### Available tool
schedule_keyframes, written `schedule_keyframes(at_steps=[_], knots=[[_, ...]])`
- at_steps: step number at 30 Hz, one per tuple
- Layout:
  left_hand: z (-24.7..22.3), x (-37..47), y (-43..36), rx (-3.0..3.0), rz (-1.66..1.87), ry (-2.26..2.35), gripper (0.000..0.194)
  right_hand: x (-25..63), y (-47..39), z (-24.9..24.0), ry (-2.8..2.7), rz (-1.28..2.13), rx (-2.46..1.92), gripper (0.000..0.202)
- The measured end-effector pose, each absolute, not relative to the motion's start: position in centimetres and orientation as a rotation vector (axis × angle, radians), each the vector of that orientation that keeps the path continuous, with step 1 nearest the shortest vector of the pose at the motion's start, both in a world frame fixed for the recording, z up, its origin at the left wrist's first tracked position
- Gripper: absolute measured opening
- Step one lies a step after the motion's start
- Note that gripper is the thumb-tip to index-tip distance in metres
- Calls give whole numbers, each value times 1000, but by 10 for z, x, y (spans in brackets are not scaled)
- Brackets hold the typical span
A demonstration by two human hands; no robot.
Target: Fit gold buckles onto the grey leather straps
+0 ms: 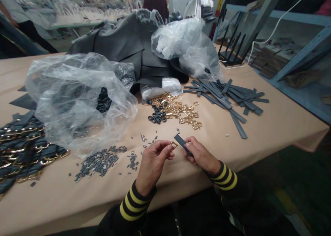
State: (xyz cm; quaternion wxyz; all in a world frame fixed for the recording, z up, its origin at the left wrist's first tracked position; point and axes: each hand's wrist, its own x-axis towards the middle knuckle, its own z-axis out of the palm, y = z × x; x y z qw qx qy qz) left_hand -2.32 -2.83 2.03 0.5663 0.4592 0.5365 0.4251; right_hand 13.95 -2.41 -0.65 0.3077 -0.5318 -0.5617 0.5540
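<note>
Pinched between thumb and fingers of my left hand (156, 157) is a gold buckle (174, 145). My right hand (201, 154) grips a dark grey strap (182, 143), whose free end points up and left, close to the buckle. Beyond my hands lies a pile of gold buckles (181, 109), with black rings (157, 117) at its left side. More dark strips (219, 94) are heaped at the back right. Small dark and silvery pieces (99, 163) are scattered left of my left hand.
A clear plastic bag (80, 101) with black pieces inside stands on the brown-covered table (248, 143). Finished-looking strap and buckle pieces (24, 146) are piled far left. Behind are dark sheets (113, 42), another plastic bag (181, 39), a black router (230, 55) and a person (155, 3).
</note>
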Motion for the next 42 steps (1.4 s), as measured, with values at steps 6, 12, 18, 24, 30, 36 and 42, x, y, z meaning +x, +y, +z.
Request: schedule_keyframes(at_steps=[6, 12, 18, 24, 30, 36, 42], knots=[[23, -24, -29, 1081, 962, 1260, 19, 140, -30, -1, -1560, 1587, -1213, 10], [21, -33, -26, 826, 1029, 1126, 16, 152, -31, -2, -1453, 1758, -1059, 18], [23, -30, -28, 466, 900, 886, 14, 155, -32, -3, -1403, 1819, -924, 20], [19, -22, -33, 294, 894, 706, 17, 156, -33, -3, -1414, 1806, -863, 16], [11, -3, -43, 410, 917, 829, 17, 149, -36, 3, -1497, 1605, -1017, 11], [2, 4, -47, 531, 1016, 964, 17, 141, -43, 12, -1701, 1179, -1158, 13], [1, -8, -51, 821, 968, 999, 14, 143, -42, 13, -1819, 1145, -1199, 4]])
